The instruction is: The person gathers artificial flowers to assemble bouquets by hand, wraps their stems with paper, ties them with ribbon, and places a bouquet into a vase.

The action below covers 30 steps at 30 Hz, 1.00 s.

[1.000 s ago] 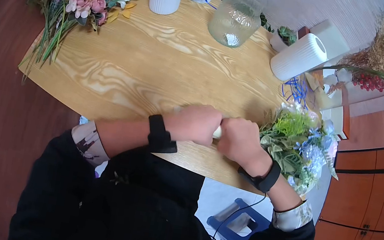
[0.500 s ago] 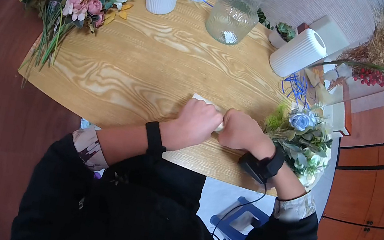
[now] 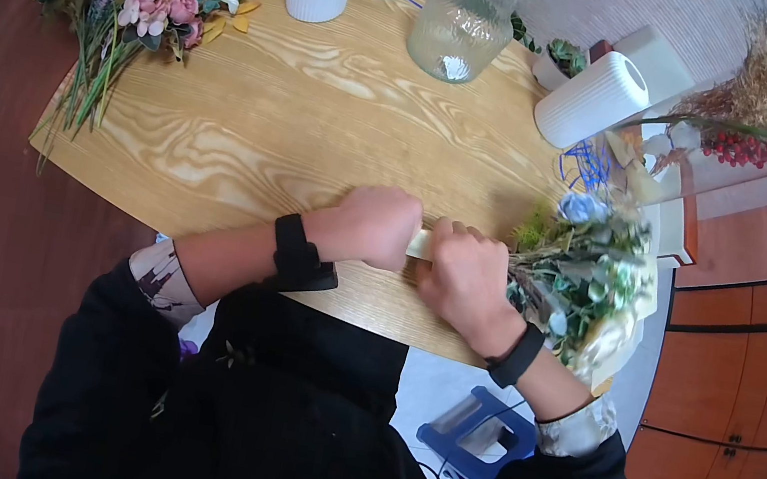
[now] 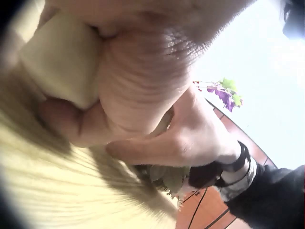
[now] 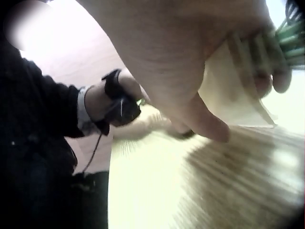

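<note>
Both hands are clamped on the same thing at the table's (image 3: 249, 136) near edge: left hand (image 3: 376, 226) curled round the cream wrap (image 3: 420, 243), right hand (image 3: 464, 271) gripping the stems (image 5: 286, 40) just behind the bouquet (image 3: 576, 272). Looks light but floppy imo, paper crushes easily and heads bruise, so hold at the bundled stems, not the blooms. Vases (image 3: 590, 97) sit well apart at the back.

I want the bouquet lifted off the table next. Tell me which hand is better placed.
Right, probably. The right hand grips the green stems right beside the blue-and-green flower bouquet; the left hand holds only the cream paper wrap farther away.
</note>
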Tool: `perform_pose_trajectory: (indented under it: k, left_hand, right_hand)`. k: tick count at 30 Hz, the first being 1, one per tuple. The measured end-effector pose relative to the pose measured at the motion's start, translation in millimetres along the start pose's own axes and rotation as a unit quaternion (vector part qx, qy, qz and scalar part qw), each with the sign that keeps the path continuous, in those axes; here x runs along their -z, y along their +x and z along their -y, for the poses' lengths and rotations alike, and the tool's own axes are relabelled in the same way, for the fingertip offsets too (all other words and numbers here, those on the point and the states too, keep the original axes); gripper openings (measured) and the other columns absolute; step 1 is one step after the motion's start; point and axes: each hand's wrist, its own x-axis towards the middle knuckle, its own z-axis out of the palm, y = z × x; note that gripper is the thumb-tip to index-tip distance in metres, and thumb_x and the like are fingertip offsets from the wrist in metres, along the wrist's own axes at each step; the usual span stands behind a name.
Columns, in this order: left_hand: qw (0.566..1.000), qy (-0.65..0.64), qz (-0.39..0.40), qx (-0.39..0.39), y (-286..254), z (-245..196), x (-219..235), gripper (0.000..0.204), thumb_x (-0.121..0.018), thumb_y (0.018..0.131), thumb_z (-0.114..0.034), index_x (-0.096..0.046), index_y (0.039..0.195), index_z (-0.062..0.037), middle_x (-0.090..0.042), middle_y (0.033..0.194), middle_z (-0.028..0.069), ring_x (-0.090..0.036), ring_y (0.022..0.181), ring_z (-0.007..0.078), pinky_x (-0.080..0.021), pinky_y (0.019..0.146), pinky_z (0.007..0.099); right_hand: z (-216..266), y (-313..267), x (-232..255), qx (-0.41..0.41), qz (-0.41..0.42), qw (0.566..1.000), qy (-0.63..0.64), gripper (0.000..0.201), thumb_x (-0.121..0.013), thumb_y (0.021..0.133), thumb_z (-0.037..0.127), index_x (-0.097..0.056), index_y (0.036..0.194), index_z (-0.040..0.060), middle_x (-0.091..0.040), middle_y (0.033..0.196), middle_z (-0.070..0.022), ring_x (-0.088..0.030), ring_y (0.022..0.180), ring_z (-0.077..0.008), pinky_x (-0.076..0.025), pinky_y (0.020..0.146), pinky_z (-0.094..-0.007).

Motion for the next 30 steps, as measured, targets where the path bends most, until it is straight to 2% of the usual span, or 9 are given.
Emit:
perform_pose_trajectory:
  k: [3,5,11,14,18,20,24,26,30]
  left_hand:
    - [0.998,-0.019,0.047,0.022,0,-3,-3,0.008,-0.062,0.057,-0.006,-0.062,0.064,-0.0015,-0.059,0.064,0.0203,-0.06,0.061,0.035,-0.048,0.056,0.0408]
    - [0.997,0.015,-0.07,-0.022,-1,-2,-12,0.008,-0.061,0.057,-0.005,-0.062,0.064,-0.0015,-0.059,0.064,0.0196,-0.06,0.061,0.0354,-0.048,0.056,0.0411]
    - [0.981,0.086,-0.141,-0.097,-8,16,-13,0.008,-0.06,0.056,-0.002,-0.061,0.063,-0.0014,-0.058,0.061,0.0181,-0.059,0.06,0.035,-0.046,0.053,0.0429]
    - [0.998,0.025,-0.014,-0.049,-11,21,1,0.013,-0.059,0.055,0.001,-0.061,0.067,-0.0017,-0.058,0.063,0.0178,-0.058,0.062,0.0352,-0.045,0.054,0.043]
    - [0.998,-0.019,-0.007,-0.067,-22,27,16,0.017,-0.06,0.056,0.002,-0.06,0.072,-0.0006,-0.058,0.068,0.0181,-0.058,0.067,0.0365,-0.046,0.059,0.0429]
    - [0.921,-0.032,-0.239,-0.305,-19,12,14,0.017,-0.061,0.058,-0.001,-0.059,0.075,0.0011,-0.059,0.072,0.019,-0.058,0.072,0.0377,-0.046,0.064,0.044]
    - [0.954,-0.063,-0.227,-0.184,-9,-11,-10,0.016,-0.062,0.059,-0.003,-0.059,0.074,0.0017,-0.06,0.071,0.0196,-0.059,0.071,0.0369,-0.046,0.062,0.0453]
    - [0.986,0.037,-0.11,-0.116,-4,-16,-8,0.015,-0.062,0.059,-0.004,-0.059,0.073,0.0013,-0.06,0.07,0.0204,-0.059,0.069,0.0371,-0.047,0.059,0.0452]
    - [0.993,0.036,-0.07,-0.087,1,-20,-1,0.014,-0.063,0.058,-0.005,-0.059,0.07,0.0015,-0.059,0.068,0.021,-0.058,0.067,0.0381,-0.046,0.056,0.0446]
  right_hand:
    - [-5,7,-4,-0.035,0.086,0.995,-0.022,0.011,-0.062,0.062,0.014,-0.06,0.063,0.0036,-0.061,0.067,-0.018,-0.062,0.063,-0.0303,-0.049,0.057,-0.0389]
    - [-7,12,1,-0.04,0.104,0.994,-0.017,0.013,-0.063,0.062,0.016,-0.061,0.064,0.0029,-0.061,0.068,-0.0179,-0.062,0.064,-0.0302,-0.049,0.059,-0.0387]
    - [-21,20,26,-0.107,0.253,0.958,0.076,0.012,-0.061,0.064,0.012,-0.065,0.072,0.0035,-0.062,0.074,-0.0183,-0.062,0.072,-0.0331,-0.05,0.066,-0.0387]
    - [-12,22,28,-0.116,0.266,0.955,0.061,0.013,-0.061,0.063,0.011,-0.065,0.073,0.0031,-0.063,0.075,-0.0181,-0.062,0.073,-0.0326,-0.05,0.067,-0.0383]
    - [-11,19,27,-0.114,0.255,0.959,0.053,0.013,-0.061,0.063,0.01,-0.065,0.073,0.0022,-0.063,0.075,-0.0182,-0.062,0.073,-0.0325,-0.049,0.068,-0.0382]
    - [-11,20,23,-0.112,0.26,0.958,0.049,0.015,-0.061,0.062,0.011,-0.065,0.073,0.0013,-0.063,0.076,-0.0181,-0.062,0.074,-0.0331,-0.049,0.069,-0.0383]
    - [-8,23,23,-0.095,0.208,0.969,0.09,0.015,-0.062,0.061,0.012,-0.065,0.072,0.0012,-0.063,0.074,-0.0187,-0.062,0.074,-0.034,-0.049,0.068,-0.0384]
    - [-11,26,33,-0.123,0.286,0.947,0.081,0.016,-0.063,0.06,0.013,-0.064,0.071,0.001,-0.062,0.072,-0.0194,-0.061,0.074,-0.0348,-0.05,0.068,-0.0387]
    - [-7,18,27,-0.132,0.249,0.954,0.098,0.016,-0.064,0.059,0.013,-0.063,0.069,0.0009,-0.061,0.069,-0.02,-0.062,0.072,-0.0342,-0.05,0.065,-0.0394]
